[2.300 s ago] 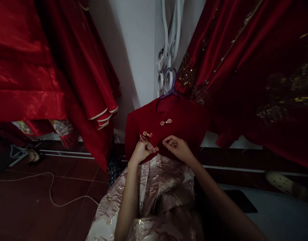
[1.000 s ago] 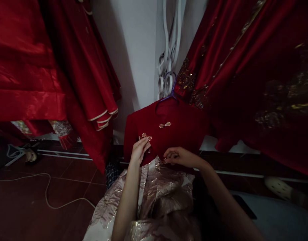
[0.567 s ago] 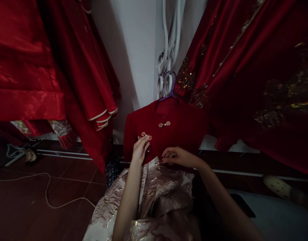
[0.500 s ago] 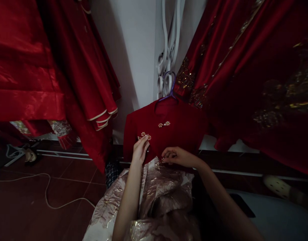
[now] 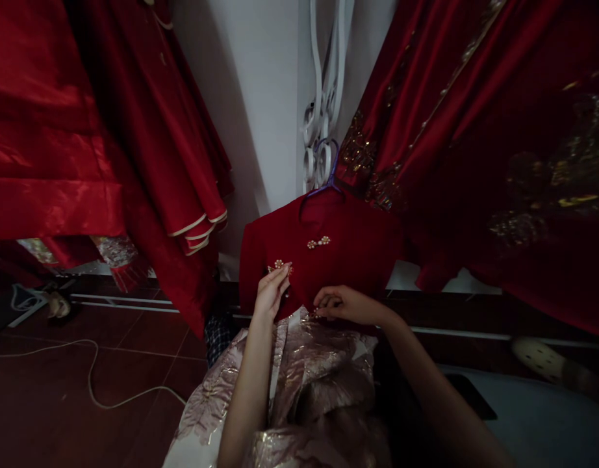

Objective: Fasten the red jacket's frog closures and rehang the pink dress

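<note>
A red jacket (image 5: pixel 351 224) hangs in front of me on a purple hanger (image 5: pixel 331 182). A gold-and-pearl flower clasp (image 5: pixel 319 242) lies across its upper chest. My left hand (image 5: pixel 273 290) pinches another jewelled flower clasp (image 5: pixel 279 264) at the left of the jacket front, thumb and fingertips together. Lower and to the right, my right hand (image 5: pixel 345 304) is closed, fingers curled at the jacket's front. Something small glints at its fingertips, too dark to make out. Below both hands, shiny pinkish-gold patterned fabric (image 5: pixel 319 364) is bunched up.
Red garments (image 5: pixel 182 130) hang at the left, and a red satin gown (image 5: pixel 440 130) with gold trim at the right. White scrolled metalwork (image 5: pixel 323 97) stands behind the hanger. A cable (image 5: pixel 92 377) runs over the tiled floor. A pale clog (image 5: pixel 536 359) and a dark flat object (image 5: pixel 470 395) are lower right.
The view has shifted very slightly. My left fingertips have moved a little on the jewelled clasp. My right hand keeps nearly the same place and shape.
</note>
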